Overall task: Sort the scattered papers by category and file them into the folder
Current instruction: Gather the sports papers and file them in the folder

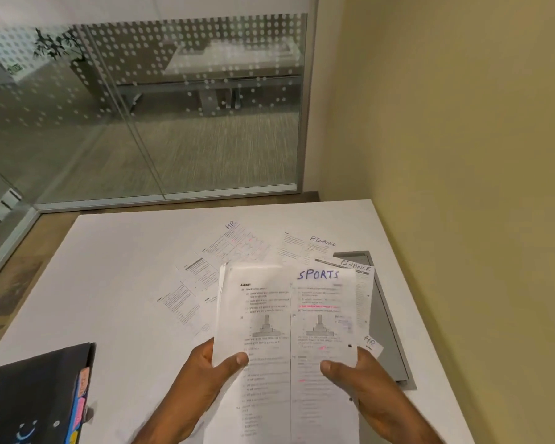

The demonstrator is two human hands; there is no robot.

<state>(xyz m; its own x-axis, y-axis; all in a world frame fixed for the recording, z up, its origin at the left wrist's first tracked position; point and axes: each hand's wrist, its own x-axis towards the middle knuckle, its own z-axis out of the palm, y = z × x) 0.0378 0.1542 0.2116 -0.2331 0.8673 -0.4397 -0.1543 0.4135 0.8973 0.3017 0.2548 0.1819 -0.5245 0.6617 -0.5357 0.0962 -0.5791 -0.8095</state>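
Holding above the table (125,267) a thin stack of papers (285,315), with SPORTS handwritten at the top. Gripping its lower left edge with the left hand (212,363), thumb on the front. Gripping its lower right edge with the right hand (359,370) in the same way, so both closed on the stack.

Note the black folder (36,395) at the near left corner, well apart from the stack, with coloured tabs (80,405) along its right edge. Note also, scattered behind the stack, an HR sheet (241,241), a FINANCE sheet (305,248), a second FINANCE sheet (362,277) partly over a grey panel (388,331), and an HR slip (370,344) just beside the right hand.

To do this step well:
- Read the label first, then look under the top sheet for pages of another category, hidden from here.
- Tap the lower edge lightly on the table to square the stack.
- Keep the thumbs firm, but without creasing.
- Carry the stack left to the folder and find the matching tab, too small to read here.
- Pass the stack fully into one hand before opening the folder with the other.
- Leave the HR and FINANCE sheets for their own piles.
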